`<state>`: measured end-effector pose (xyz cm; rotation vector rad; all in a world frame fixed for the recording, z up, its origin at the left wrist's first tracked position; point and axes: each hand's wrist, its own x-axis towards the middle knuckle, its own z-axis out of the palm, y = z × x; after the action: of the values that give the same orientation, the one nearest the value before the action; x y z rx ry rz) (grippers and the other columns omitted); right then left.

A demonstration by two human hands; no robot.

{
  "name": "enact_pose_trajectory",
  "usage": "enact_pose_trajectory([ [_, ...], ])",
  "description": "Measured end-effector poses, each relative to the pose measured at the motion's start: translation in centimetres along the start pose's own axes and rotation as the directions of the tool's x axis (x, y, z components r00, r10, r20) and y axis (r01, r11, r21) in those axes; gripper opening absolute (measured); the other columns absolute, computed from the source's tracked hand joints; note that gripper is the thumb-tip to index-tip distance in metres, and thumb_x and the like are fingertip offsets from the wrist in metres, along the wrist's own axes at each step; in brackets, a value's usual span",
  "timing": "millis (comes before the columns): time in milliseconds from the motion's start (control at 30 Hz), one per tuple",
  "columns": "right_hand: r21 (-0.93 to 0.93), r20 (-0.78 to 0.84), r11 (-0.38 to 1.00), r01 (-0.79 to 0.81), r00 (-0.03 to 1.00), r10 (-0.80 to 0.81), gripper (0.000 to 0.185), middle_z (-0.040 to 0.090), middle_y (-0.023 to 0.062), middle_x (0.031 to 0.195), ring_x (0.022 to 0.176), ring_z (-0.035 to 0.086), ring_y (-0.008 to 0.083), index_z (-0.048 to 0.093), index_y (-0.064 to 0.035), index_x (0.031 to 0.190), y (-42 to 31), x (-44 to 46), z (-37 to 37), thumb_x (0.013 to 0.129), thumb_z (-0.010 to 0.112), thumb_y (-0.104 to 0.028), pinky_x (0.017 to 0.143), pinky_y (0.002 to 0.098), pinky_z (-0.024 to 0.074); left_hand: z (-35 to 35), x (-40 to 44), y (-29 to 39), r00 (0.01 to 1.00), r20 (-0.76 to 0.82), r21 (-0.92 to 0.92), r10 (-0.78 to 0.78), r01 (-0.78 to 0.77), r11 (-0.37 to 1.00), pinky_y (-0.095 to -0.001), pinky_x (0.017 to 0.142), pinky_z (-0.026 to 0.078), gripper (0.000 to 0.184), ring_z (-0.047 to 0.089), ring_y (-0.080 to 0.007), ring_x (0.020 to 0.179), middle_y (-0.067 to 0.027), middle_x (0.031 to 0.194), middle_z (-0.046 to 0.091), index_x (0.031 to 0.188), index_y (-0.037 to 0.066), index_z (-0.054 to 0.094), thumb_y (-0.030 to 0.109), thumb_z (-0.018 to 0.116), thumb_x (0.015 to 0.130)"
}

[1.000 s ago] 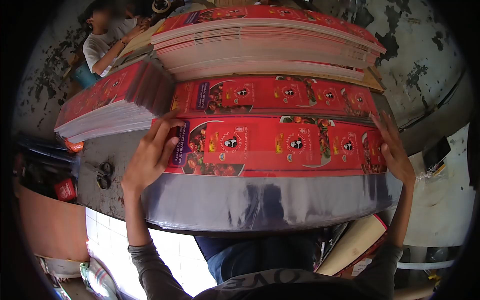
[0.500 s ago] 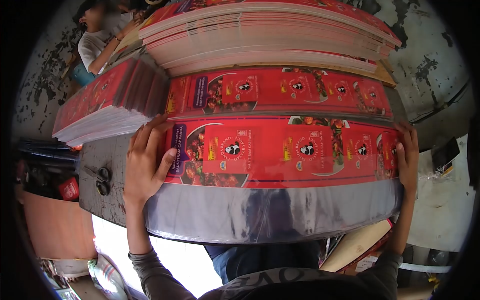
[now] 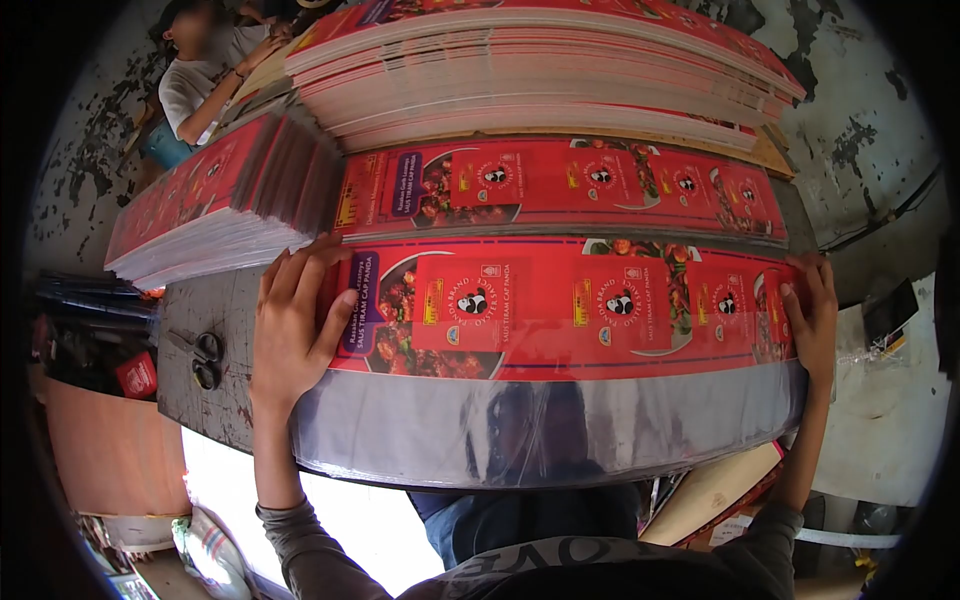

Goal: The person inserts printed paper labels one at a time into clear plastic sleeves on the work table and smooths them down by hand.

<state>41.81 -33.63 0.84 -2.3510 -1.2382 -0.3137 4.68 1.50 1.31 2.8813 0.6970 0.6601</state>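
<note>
A long red printed cardboard strip (image 3: 545, 300) with panda logos and food pictures lies across the table in front of me. Clear plastic film (image 3: 560, 425) overlaps its lower part and reaches past the table's near edge. My left hand (image 3: 300, 325) grips the strip's left end, thumb on the face and fingers at the far corner. At the opposite end, my right hand (image 3: 812, 310) holds the edge, its thumb on the printed side and some fingertips hidden. Just beyond lies another red strip (image 3: 550, 190) under clear film.
Stacked printed strips (image 3: 540, 85) rise at the back. A plastic-covered pile (image 3: 200, 210) stands at the left. Black-handled scissors (image 3: 205, 360) rest on the worn table (image 3: 215, 400) beside my left hand. Another person (image 3: 205, 85) sits at the far left.
The view has shifted slightly. Both hands stay at the strip's two ends, and the strip looks nearly unmoved.
</note>
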Motion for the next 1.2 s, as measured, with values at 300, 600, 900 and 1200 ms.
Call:
enact_pose_trajectory([
  [300,0.015,0.014,1.0,0.012,1.0,-0.012,0.03,0.051,0.0157,0.112,0.104,0.054,0.0325,0.056,-0.0029,0.112,0.0,0.1,0.0,0.086,0.057,-0.017,0.09,0.0367,0.0407,0.0,0.0,-0.1,1.0,-0.018,-0.018,-0.004,0.004,1.0,-0.0474,0.102,0.034,0.028,0.055,-0.0333,0.104,-0.0139,0.112,0.06,0.109,0.002,0.056,0.017,0.058,0.085],
  [600,0.027,0.01,1.0,0.017,1.0,-0.017,0.03,0.051,0.0153,0.11,0.103,0.053,0.0323,0.055,-0.0023,0.111,0.0,0.2,-0.1,0.084,0.059,-0.015,0.09,0.0365,0.0406,0.3,0.0,-0.1,0.998,-0.008,-0.153,-0.068,0.066,0.986,-0.0422,0.092,0.039,0.027,0.054,-0.0331,0.101,-0.013,0.107,0.057,0.107,0.002,0.055,0.014,0.06,0.083],
  [900,0.013,-0.016,0.999,0.031,0.999,-0.031,0.031,0.05,0.0151,0.107,0.102,0.052,0.0322,0.056,-0.0011,0.11,0.6,0.0,0.1,0.082,0.061,-0.014,0.09,0.0366,0.0402,0.3,-0.1,-0.1,0.999,-0.032,-0.129,-0.029,0.024,0.991,-0.0413,0.09,0.039,0.027,0.053,-0.0338,0.1,-0.0142,0.107,0.055,0.106,0.002,0.054,0.014,0.06,0.083],
  [1200,0.053,0.007,0.999,-0.006,1.0,0.006,0.032,0.049,0.0169,0.109,0.104,0.051,0.0342,0.056,0.0001,0.108,-0.5,0.2,-0.3,0.08,0.061,-0.015,0.091,0.0378,0.0398,0.3,0.1,-0.2,0.999,-0.01,-0.184,-0.037,0.035,0.982,-0.0415,0.089,0.039,0.027,0.052,-0.0342,0.098,-0.0148,0.105,0.055,0.105,0.001,0.054,0.012,0.06,0.081],
])
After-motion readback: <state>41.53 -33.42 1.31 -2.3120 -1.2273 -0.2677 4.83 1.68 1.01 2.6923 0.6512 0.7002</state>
